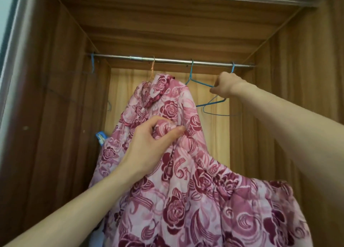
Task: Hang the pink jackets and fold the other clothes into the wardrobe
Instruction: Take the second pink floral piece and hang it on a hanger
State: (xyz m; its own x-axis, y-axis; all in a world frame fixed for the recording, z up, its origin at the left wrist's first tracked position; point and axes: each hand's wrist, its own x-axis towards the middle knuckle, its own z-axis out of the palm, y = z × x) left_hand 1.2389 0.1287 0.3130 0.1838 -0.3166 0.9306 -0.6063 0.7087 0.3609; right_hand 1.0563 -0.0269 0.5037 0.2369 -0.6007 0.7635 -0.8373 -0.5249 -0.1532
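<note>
- Here, we are bunching a pink jacket (186, 181) in our left hand (149, 144), below the rail (167, 60).
- Our right hand (226, 86) is pinching a blue hanger (200, 83); next, we judge, unhooking it and threading the shoulders.

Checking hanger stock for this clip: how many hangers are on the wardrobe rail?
4: blue hanger far left, orange hanger carrying the pink jacket, two blue ones at the right hand. Others may be hidden.

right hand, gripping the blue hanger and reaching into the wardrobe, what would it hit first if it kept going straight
Probably the pale curtain-like back of the wardrobe. The right hand, pinching the blue hanger, points inward below the rail, though depth is unclear.
</note>
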